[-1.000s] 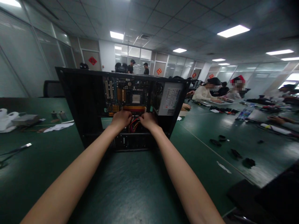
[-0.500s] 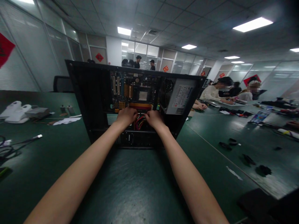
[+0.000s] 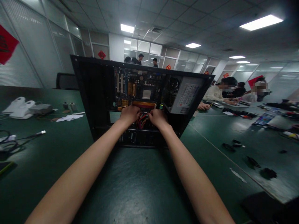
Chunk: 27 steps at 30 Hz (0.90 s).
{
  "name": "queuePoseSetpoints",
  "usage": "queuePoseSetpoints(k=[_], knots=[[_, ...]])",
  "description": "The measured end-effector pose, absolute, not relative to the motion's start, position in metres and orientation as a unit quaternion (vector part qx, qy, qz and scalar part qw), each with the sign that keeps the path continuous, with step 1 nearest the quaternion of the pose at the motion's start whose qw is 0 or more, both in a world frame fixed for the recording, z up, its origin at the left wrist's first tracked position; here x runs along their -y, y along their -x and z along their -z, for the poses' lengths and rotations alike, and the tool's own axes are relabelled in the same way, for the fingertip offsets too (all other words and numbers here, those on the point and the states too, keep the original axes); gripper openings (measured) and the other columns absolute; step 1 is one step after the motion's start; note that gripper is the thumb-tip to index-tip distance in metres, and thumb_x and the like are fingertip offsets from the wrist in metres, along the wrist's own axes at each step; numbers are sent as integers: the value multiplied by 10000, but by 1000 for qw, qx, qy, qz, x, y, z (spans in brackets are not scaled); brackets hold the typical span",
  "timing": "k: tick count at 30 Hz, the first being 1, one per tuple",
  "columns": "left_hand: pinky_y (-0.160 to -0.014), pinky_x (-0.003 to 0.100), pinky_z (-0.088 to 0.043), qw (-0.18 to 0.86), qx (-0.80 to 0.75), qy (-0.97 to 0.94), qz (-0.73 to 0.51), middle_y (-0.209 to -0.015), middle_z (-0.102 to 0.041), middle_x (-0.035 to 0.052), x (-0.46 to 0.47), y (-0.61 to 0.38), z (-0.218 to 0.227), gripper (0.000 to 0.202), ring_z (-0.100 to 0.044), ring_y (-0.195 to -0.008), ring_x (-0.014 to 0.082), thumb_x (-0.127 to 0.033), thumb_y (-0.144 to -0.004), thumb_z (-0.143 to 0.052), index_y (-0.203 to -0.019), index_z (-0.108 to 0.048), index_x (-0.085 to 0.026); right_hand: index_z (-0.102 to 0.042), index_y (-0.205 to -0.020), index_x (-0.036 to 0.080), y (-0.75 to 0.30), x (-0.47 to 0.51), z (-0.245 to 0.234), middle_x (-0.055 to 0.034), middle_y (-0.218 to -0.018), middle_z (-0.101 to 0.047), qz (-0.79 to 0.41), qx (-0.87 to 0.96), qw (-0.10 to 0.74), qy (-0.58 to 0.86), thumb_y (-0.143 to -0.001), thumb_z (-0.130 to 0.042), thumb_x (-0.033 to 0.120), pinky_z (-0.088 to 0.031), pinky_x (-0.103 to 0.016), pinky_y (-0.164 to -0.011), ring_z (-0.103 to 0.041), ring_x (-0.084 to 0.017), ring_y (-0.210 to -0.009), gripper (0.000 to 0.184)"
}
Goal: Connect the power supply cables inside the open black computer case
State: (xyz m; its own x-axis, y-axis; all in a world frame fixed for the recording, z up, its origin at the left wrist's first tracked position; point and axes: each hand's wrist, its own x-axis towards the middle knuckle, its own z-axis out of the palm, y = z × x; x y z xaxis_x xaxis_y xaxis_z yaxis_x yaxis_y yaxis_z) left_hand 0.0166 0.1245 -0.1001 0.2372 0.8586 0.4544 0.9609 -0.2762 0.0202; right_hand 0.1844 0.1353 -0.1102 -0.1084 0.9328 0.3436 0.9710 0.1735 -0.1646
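Note:
In the head view, an open black computer case [image 3: 99, 90] stands upright on the green table, its inside facing me. Its motherboard [image 3: 149, 81] carries a bare metal-topped square and orange and yellow slots. A silver power supply [image 3: 188, 97] with a black fan is fixed at the upper right. My left hand [image 3: 130, 114] and my right hand [image 3: 158, 117] reach inside, just below the slots. Both have curled fingers closed at a bundle of red, yellow and black cables [image 3: 141, 121] that runs between them. The fingertips are partly hidden.
White plastic pieces [image 3: 22, 109], a grey box [image 3: 40, 108] and papers [image 3: 70, 118] lie to the left, with black cables [image 3: 16, 143] nearer. On the right are small black parts [image 3: 252, 161], a plastic bottle [image 3: 265, 118] and people seated at the table [image 3: 205, 149].
The whole view has shifted a little, so the case and both hands appear slightly farther right. Both hands stay at the cables, with only a small change in finger position.

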Motion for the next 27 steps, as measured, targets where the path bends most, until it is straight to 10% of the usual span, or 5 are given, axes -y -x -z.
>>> queuePoseSetpoints(k=[27], knots=[[-813,385,-527,83,637,742,191,-1026,-746,103,-124,-11,102,329,-688,-960,293,-363,-898,-488,-1059,-756,-260,-765,-1009,212,-184,-129,109,-121,-1025,-754,12,744,183,642,-956,-491,359,-484,-281,-779,-699,-226,-962,315]])
